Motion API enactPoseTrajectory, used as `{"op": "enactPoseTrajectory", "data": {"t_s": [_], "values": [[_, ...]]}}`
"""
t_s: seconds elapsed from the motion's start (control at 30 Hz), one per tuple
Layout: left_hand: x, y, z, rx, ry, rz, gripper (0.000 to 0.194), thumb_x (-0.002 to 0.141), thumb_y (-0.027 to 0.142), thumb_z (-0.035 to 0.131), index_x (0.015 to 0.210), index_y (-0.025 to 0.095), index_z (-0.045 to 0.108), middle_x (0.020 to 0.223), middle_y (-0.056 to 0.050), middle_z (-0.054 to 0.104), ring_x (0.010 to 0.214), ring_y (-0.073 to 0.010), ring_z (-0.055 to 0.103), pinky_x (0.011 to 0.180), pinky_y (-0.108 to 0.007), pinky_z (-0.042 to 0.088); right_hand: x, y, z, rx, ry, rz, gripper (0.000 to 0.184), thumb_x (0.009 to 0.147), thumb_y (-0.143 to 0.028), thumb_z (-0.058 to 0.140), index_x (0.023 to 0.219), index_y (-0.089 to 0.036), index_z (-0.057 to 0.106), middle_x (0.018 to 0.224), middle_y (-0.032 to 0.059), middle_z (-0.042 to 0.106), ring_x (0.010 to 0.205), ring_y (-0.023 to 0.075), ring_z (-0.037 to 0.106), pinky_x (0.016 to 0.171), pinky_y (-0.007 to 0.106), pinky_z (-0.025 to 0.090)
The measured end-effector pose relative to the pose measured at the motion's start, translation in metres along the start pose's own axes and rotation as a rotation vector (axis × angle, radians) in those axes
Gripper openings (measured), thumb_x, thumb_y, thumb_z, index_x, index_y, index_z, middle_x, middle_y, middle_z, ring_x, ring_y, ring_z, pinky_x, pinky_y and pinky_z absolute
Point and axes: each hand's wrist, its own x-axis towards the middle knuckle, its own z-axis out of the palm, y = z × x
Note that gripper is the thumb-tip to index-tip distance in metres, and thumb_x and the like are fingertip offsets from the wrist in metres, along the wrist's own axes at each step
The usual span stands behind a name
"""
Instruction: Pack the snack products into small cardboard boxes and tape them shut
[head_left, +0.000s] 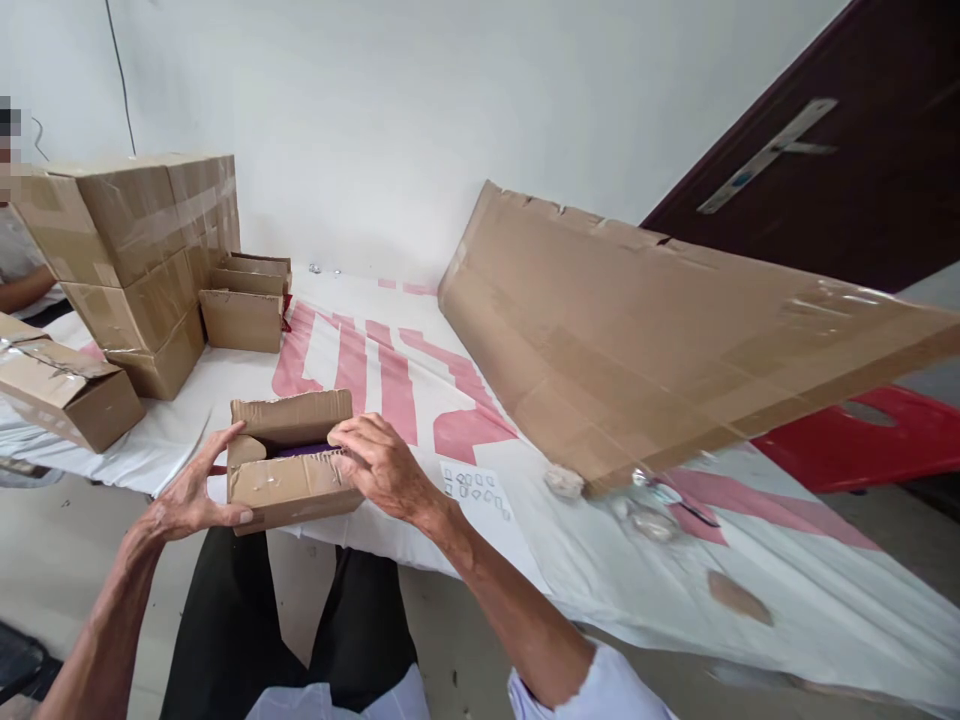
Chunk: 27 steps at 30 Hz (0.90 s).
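Observation:
A small open cardboard box (296, 494) sits at the table's near edge, in front of my lap. Its torn upper flaps stand up, and something purple (306, 450) shows inside. My left hand (196, 492) grips the box's left end, thumb on the near side and fingers at the far corner. On the right end, my right hand (382, 468) has its fingers bent over the flap edge, some of them at the opening. Whether those fingers hold anything besides the cardboard is hidden.
Taped cardboard boxes (142, 235) are stacked at the left, with another box (67, 385) before them. Smaller open boxes (244, 318) stand beside the stack. A big cardboard sheet (637, 330) leans at the right near a red chair (862, 440). A marked paper (476, 495) lies on the table.

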Motion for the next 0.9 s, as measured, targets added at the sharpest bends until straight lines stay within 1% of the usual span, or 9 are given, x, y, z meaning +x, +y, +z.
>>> {"op": "enactPoseTrajectory", "data": {"t_s": [0.1, 0.17, 0.23, 0.33, 0.4, 0.53, 0.63, 0.77, 0.9], "values": [[-0.002, -0.001, 0.002, -0.023, -0.012, 0.014, 0.113, 0.074, 0.056, 0.089, 0.167, 0.032, 0.029, 0.162, -0.015, 0.040, 0.149, -0.0430, 0.043, 0.117, -0.062, 0.048, 0.021, -0.023, 0.003, -0.054, -0.173, -0.073, 0.024, 0.099, -0.028, 0.071, 0.121, -0.019, 0.073, 0.116, 0.0117, 0.073, 0.111, 0.0284, 0.063, 0.100, 0.048, 0.053], [-0.003, -0.004, 0.004, -0.036, -0.009, 0.013, 0.115, 0.073, 0.058, 0.090, 0.167, 0.034, 0.029, 0.162, -0.014, 0.040, 0.151, -0.0433, 0.041, 0.118, -0.063, 0.047, 0.026, -0.031, 0.005, -0.069, -0.230, -0.078, 0.022, 0.097, -0.027, 0.075, 0.118, -0.020, 0.073, 0.109, 0.0092, 0.072, 0.103, 0.0256, 0.064, 0.095, 0.044, 0.055], [-0.005, -0.008, 0.005, -0.049, -0.004, 0.003, 0.117, 0.072, 0.061, 0.091, 0.167, 0.035, 0.028, 0.163, -0.014, 0.039, 0.152, -0.0445, 0.039, 0.118, -0.064, 0.047, 0.026, -0.037, 0.004, -0.050, -0.212, -0.083, 0.017, 0.097, -0.022, 0.074, 0.113, -0.020, 0.072, 0.103, 0.0067, 0.070, 0.096, 0.0222, 0.064, 0.088, 0.038, 0.055], [-0.006, -0.016, 0.003, -0.109, -0.022, 0.006, 0.128, 0.064, 0.070, 0.093, 0.169, 0.035, 0.027, 0.164, -0.016, 0.038, 0.153, -0.0475, 0.036, 0.119, -0.065, 0.045, 0.013, -0.049, -0.001, -0.070, -0.101, -0.153, 0.005, 0.099, -0.015, 0.068, 0.099, -0.019, 0.069, 0.095, 0.0054, 0.068, 0.090, 0.0198, 0.062, 0.082, 0.034, 0.054], [-0.007, -0.022, 0.001, -0.173, -0.048, 0.022, 0.137, 0.057, 0.076, 0.093, 0.169, 0.035, 0.026, 0.168, -0.018, 0.035, 0.154, -0.0491, 0.035, 0.119, -0.066, 0.044, -0.003, -0.058, -0.002, -0.121, -0.059, -0.236, 0.012, 0.100, -0.013, 0.063, 0.089, -0.019, 0.066, 0.091, 0.0055, 0.067, 0.086, 0.0199, 0.060, 0.080, 0.034, 0.052], [-0.006, -0.026, -0.002, -0.281, -0.079, 0.019, 0.136, 0.056, 0.086, 0.086, 0.169, 0.035, 0.029, 0.174, -0.017, 0.030, 0.156, -0.0494, 0.033, 0.120, -0.067, 0.042, -0.036, -0.071, 0.004, -0.128, -0.027, -0.295, 0.006, 0.098, -0.018, 0.066, 0.092, -0.019, 0.068, 0.093, 0.0069, 0.068, 0.087, 0.0216, 0.060, 0.080, 0.037, 0.051], [-0.006, -0.021, 0.001, -0.253, -0.048, -0.005, 0.126, 0.064, 0.087, 0.081, 0.168, 0.036, 0.032, 0.171, -0.017, 0.035, 0.155, -0.0494, 0.035, 0.118, -0.066, 0.045, -0.046, -0.071, 0.008, -0.036, 0.007, -0.263, 0.007, 0.100, -0.019, 0.064, 0.101, -0.018, 0.071, 0.097, 0.0075, 0.070, 0.090, 0.0216, 0.062, 0.083, 0.037, 0.053], [-0.006, -0.010, 0.008, -0.077, -0.011, 0.000, 0.127, 0.064, 0.074, 0.091, 0.168, 0.037, 0.029, 0.168, -0.016, 0.035, 0.154, -0.0473, 0.037, 0.115, -0.063, 0.049, -0.028, -0.056, 0.004, 0.078, -0.037, -0.148, 0.022, 0.105, -0.014, 0.054, 0.096, -0.019, 0.073, 0.097, 0.0063, 0.071, 0.092, 0.0180, 0.066, 0.084, 0.031, 0.055], [-0.006, -0.007, 0.010, -0.039, -0.018, 0.012, 0.126, 0.065, 0.068, 0.092, 0.168, 0.037, 0.027, 0.169, -0.015, 0.033, 0.153, -0.0461, 0.039, 0.115, -0.064, 0.049, 0.010, -0.033, 0.000, -0.073, -0.256, -0.066, 0.008, 0.100, -0.017, 0.069, 0.101, -0.018, 0.076, 0.103, 0.0076, 0.075, 0.100, 0.0210, 0.067, 0.091, 0.035, 0.055]]}}
